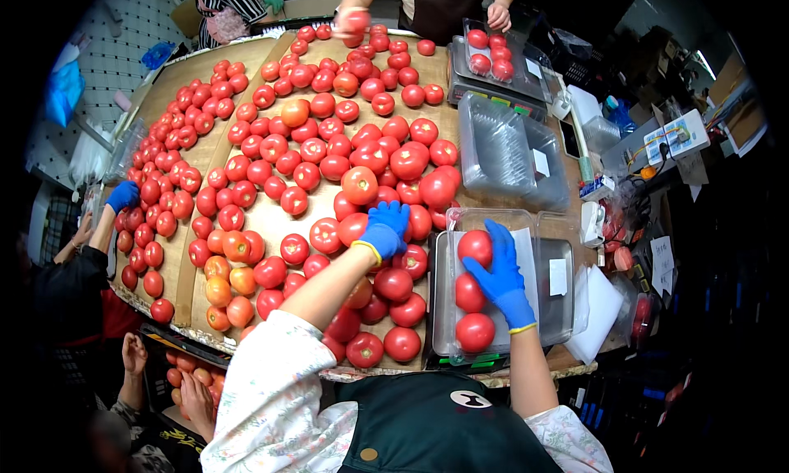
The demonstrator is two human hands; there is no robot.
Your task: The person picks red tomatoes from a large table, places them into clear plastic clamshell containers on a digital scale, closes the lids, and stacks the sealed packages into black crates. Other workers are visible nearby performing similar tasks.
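My left hand [385,231], in a blue glove, reaches down into a heap of large red tomatoes [410,160]. Its palm faces away, so whether it grips a tomato is hidden. In front of me a clear plastic clamshell box [456,220] lies unfolded on a scale with a metal pan [558,316]. Along the box's left side sit a near tomato [475,332], a middle tomato [470,292] and a far tomato [475,248]. The thumb and fingers of my right hand [502,272], gloved in blue too, bracket the far tomato from its right side.
Stacked clear boxes [496,146] stand beyond my scale. Across the table, a co-worker's hand [498,17] is beside a box of tomatoes [490,54]. Another person's blue-gloved hand [123,195] is at the left. White sheets [595,313] and a power strip [676,137] are at the right.
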